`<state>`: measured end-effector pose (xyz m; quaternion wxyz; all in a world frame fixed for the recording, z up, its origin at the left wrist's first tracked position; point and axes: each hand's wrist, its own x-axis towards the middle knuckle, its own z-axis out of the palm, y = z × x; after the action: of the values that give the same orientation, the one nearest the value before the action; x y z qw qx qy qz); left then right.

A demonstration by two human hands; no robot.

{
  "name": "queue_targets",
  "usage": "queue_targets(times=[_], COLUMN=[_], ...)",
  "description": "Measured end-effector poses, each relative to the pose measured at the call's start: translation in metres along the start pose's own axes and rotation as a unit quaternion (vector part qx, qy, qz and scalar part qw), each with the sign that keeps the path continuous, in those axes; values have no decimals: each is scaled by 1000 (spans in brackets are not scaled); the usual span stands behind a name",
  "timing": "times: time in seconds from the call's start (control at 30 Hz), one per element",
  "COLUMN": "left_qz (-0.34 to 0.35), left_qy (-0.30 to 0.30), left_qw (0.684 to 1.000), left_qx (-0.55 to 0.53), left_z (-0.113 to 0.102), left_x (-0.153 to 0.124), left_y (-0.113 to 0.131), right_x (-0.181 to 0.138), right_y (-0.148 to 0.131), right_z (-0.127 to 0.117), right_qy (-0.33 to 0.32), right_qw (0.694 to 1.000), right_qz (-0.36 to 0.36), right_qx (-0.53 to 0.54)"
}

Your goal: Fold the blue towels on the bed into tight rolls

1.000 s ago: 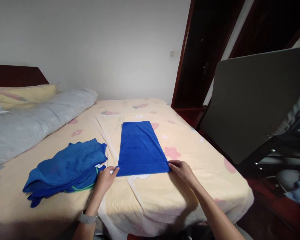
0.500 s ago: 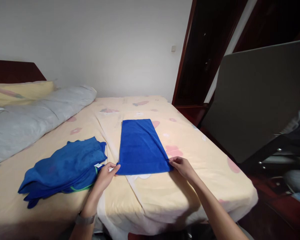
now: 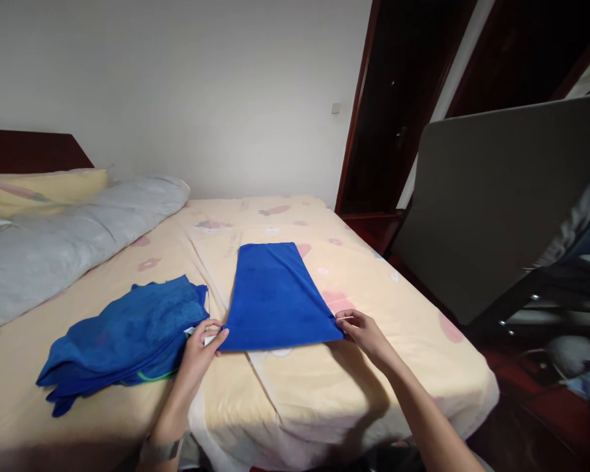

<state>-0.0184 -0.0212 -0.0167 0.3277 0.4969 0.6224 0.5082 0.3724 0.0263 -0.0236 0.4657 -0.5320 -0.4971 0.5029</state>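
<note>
A blue towel [image 3: 273,295], folded into a long flat panel, lies on the bed with its narrower-looking end away from me. My left hand [image 3: 204,341] pinches its near left corner, beside a small white label. At the near right corner my right hand [image 3: 364,331] grips the same towel between thumb and fingers. The near edge is stretched straight between both hands. Left of it lies a loosely heaped blue cloth [image 3: 128,328] with green edging and a white tag, close to my left hand.
The bed [image 3: 413,354] has a pale yellow patterned sheet. A grey rolled quilt [image 3: 93,229] and a yellow pillow [image 3: 54,190] lie at the left, before a dark headboard [image 3: 29,149]. On the right stands a large dark grey panel [image 3: 496,203], near a dark door [image 3: 398,105].
My hands have moved slightly apart, widening the towel's near edge and pulling it taut. The left hand has shifted left. The whole view has tilted a little.
</note>
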Motion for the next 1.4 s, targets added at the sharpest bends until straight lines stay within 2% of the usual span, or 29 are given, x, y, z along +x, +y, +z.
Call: queue_targets(times=[0.17, 0.3, 0.43, 0.6, 0.8, 0.9, 1.03, 1.2, 1.3, 1.4], left_qz=[-18, -7, 1, 66, 140, 203, 276, 284, 254, 221], left_qy=[-50, -53, -54, -46, -26, -20, -43, -110, -155, -172], left_qw=[998, 994, 991, 965, 939, 919, 883, 878, 885, 895], left_qx=[45, 96, 121, 250, 313, 337, 377, 370, 359, 348], left_z=[-7, -7, -9, -7, -4, -6, -10, -18, -22, -23], left_x=[-11, -17, -25, -32, -34, -35, -37, -40, -41, -40], left_y=[-10, -19, -18, -15, -19, -19, -11, -3, -4, -8], right_x=[-8, -11, -15, -17, -20, -22, -26, -32, -38, -44], right_y=[8, 10, 10, 17, 16, 15, 11, -4, -17, -23], right_z=[-5, -9, -13, -11, -10, -8, -4, -8, -14, -16], right_qy=[-56, -60, -69, -77, -76, -76, -76, -55, -127, -212], right_qw=[995, 992, 990, 976, 956, 945, 926, 893, 899, 888], right_qz=[18, 6, -2, -12, -41, -50, -43, -100, -158, -174], right_qx=[-76, -113, -127, -204, -280, -315, -366, -435, -389, -369])
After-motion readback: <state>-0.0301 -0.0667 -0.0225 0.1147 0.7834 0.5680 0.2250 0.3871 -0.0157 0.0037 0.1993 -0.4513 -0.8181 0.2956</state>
